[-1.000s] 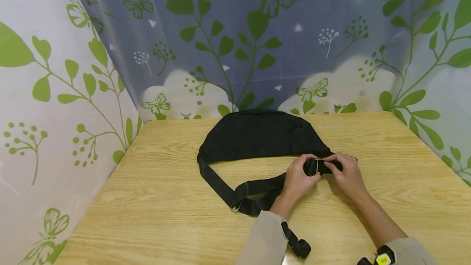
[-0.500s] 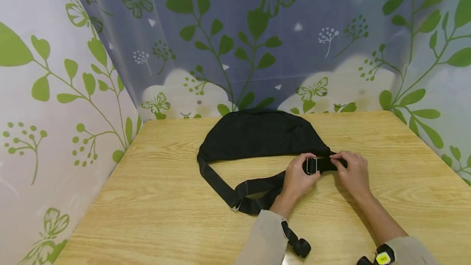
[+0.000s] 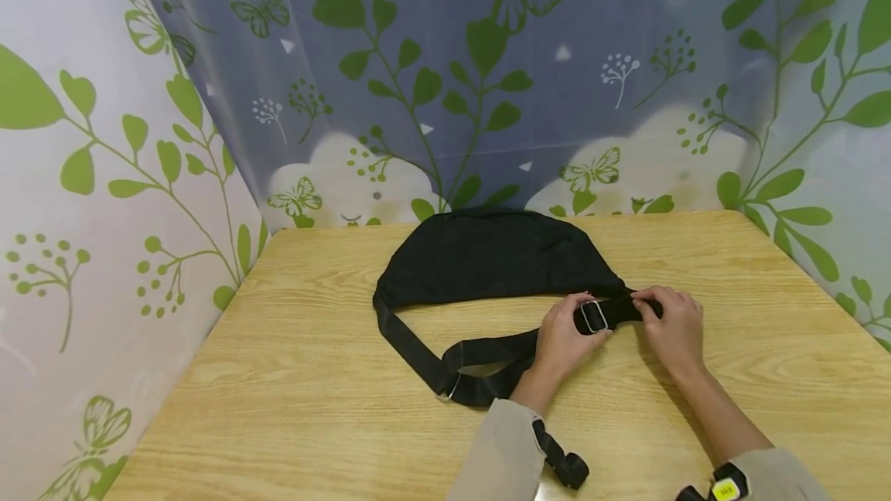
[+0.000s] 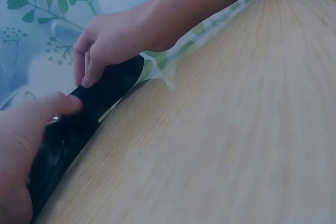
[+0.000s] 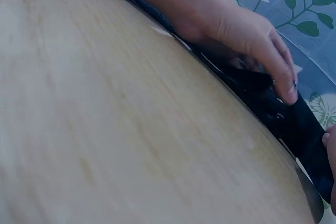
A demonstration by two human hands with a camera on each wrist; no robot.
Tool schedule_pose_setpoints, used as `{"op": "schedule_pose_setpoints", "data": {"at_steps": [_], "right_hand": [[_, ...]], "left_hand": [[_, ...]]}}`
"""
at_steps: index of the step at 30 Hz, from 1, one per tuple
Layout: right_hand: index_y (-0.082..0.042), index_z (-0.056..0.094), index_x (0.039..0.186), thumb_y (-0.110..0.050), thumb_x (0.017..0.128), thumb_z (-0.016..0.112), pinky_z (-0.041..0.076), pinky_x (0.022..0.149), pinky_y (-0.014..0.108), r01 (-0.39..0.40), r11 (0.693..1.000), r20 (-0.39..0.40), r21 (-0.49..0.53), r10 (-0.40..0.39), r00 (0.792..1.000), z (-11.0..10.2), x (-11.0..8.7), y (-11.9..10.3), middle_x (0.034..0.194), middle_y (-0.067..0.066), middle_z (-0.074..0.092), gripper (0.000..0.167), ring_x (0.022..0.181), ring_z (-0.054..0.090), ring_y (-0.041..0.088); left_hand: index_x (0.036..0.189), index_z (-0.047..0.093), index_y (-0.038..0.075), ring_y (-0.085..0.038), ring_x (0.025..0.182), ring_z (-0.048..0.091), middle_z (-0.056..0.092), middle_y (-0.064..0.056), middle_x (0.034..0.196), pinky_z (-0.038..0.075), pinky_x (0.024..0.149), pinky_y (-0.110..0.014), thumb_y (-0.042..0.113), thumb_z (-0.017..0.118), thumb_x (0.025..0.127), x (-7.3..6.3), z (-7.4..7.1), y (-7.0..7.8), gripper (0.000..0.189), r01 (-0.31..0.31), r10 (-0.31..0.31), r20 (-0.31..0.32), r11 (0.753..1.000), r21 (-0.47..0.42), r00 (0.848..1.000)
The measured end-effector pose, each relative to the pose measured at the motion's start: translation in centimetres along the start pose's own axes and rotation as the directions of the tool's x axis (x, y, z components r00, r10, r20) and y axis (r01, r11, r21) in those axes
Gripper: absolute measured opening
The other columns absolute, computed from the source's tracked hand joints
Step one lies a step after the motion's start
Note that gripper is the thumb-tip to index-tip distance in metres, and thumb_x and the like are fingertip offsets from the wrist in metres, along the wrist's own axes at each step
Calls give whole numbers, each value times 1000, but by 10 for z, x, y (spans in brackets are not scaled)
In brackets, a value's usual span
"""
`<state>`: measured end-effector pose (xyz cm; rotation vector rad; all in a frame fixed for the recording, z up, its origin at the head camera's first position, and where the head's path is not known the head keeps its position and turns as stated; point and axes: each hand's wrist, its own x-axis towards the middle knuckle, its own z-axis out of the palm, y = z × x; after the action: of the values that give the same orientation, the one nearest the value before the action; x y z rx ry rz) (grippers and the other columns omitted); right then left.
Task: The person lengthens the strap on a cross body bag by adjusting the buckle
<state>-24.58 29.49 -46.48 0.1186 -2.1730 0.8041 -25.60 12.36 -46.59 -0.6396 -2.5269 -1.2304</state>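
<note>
A black waist bag lies flat at the back of the table, its black strap looping toward the front. My left hand grips the strap beside a silver-framed slide buckle, thumb along the lower edge and fingers over the upper one. To its right, my right hand pinches the strap between thumb and forefinger, close to the bag's right corner. In the left wrist view a dark stretch of strap spans both hands. The right wrist view catches only part of my right hand at its edge.
A metal ring sits on the strap's folded loop, left of my left forearm. The wooden table ends at a leaf-and-butterfly printed curtain behind and at both sides. Black bands hang at the sleeve cuffs.
My right hand's pinch has shifted a little to the right along the strap. The buckle now faces up more and tilts slightly, while the left hand stays nearly in place. The bag lies unmoved.
</note>
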Motion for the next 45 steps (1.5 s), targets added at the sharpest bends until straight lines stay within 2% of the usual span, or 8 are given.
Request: {"op": "schedule_pose_setpoints", "data": {"at_steps": [4,7,11,14,22,33,39,45], "right_hand": [[-1,68,81,7,74,69,30,78,51,2,1000,-33,19,-1,999,-1,0,-1,82,16,64,11,83,50,36],[-2,69,85,6,74,69,31,81,45,98,992,-20,79,-97,995,0,0,-2,85,14,63,14,87,51,34],[-3,68,97,2,74,71,32,91,27,241,947,120,210,-270,955,1,-3,-5,98,10,63,24,98,52,25],[-6,65,107,-3,73,75,29,94,19,230,939,246,257,-294,924,1,-6,-6,109,7,59,36,106,48,18],[-8,59,120,-15,72,78,35,88,52,151,971,384,186,-213,899,2,-7,-9,117,9,54,52,111,45,29],[-2,60,117,-10,64,82,30,87,56,251,954,323,165,-292,900,4,-7,-4,110,16,59,58,104,49,36],[0,63,109,-16,66,81,33,86,50,322,935,209,150,-348,914,4,-5,-4,102,14,63,49,96,54,32],[-2,65,108,-11,63,82,33,85,45,301,939,97,167,-319,943,3,-3,-6,95,13,64,49,93,54,31]], "left_hand": [[117,57,20,-7,96,54,59,8,112,40,82,-22,21,79,71,1,1,-2,51,3,-6,39,997,72,999],[117,57,19,-7,95,54,60,7,110,40,82,-21,15,78,71,1,2,-3,51,17,-19,38,999,49,999],[121,55,17,-8,97,55,60,4,109,42,81,-22,16,78,73,1,2,-2,53,32,-32,40,999,5,999],[124,53,18,-10,99,55,61,5,109,41,82,-23,20,78,74,2,2,-1,56,44,-44,26,999,3,999],[125,52,24,-11,98,54,61,8,111,42,81,-25,18,79,72,3,1,0,60,38,-39,19,998,40,999],[129,48,25,-7,102,52,60,11,113,40,83,-23,12,78,73,2,1,0,65,-6,4,43,998,55,999],[125,52,23,-8,102,50,58,11,113,39,83,-23,11,72,76,0,0,0,55,28,-30,50,999,34,998],[106,66,15,-10,91,54,64,7,100,40,81,-26,14,58,88,3,1,-2,20,59,-60,-78,998,-22,995]]}}
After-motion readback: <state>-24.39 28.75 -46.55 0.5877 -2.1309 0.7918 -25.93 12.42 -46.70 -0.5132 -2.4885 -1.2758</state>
